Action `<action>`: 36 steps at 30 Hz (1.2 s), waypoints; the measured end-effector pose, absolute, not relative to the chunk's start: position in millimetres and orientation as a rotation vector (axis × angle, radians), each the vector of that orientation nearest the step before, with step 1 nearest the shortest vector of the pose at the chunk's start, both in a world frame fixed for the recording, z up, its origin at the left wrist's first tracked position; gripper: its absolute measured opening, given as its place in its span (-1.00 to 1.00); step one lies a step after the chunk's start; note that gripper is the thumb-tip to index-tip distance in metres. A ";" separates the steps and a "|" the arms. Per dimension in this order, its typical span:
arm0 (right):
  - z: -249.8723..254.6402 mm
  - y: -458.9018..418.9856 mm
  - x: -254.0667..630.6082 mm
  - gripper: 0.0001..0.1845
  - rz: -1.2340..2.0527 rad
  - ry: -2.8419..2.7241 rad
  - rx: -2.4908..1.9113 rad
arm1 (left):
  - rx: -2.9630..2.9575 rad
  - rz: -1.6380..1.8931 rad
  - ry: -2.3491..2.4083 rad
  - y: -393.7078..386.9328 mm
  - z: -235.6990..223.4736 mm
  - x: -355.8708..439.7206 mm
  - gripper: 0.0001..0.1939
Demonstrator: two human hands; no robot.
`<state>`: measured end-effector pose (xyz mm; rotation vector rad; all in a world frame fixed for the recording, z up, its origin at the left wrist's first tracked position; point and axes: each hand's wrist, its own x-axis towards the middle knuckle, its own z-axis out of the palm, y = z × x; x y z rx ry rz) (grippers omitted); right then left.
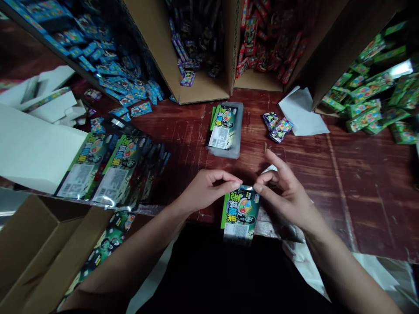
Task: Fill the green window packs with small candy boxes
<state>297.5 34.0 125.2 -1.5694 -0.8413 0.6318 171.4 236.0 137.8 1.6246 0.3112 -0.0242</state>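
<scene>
A dark green printed candy bag (pixel 240 213) hangs over the front edge of the table, close to my body. My left hand (pixel 209 187) pinches its top edge near the left corner, thumb against index finger. At the top right corner my right hand (pixel 284 192) pinches the same edge, with its index finger raised. Whatever is inside the bag does not show. Just beyond my hands, a clear plastic tray (pixel 237 148) lies on the table with similar flat bags (pixel 224 126) on it.
Filled bags (pixel 111 174) overlap at the left beside a white box (pixel 32 148). Cardboard boxes along the back hold small blue (pixel 124 83), purple (pixel 188 78), red (pixel 250 43) and green packets (pixel 363 115). Loose purple packets (pixel 281 130) lie by white paper (pixel 304 113).
</scene>
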 end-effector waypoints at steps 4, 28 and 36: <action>126.1 13.5 300.0 -0.22 0.636 -0.970 -1.658 | 1.592 0.052 0.255 230.5 127.3 159.3 -0.80; 141.1 28.6 300.2 -0.85 0.264 -1.427 -1.949 | 1.782 0.036 0.302 215.3 130.2 158.5 -0.82; 134.4 19.4 290.8 -0.73 0.271 -1.378 -2.027 | 1.802 0.048 0.290 197.5 127.5 158.0 -0.75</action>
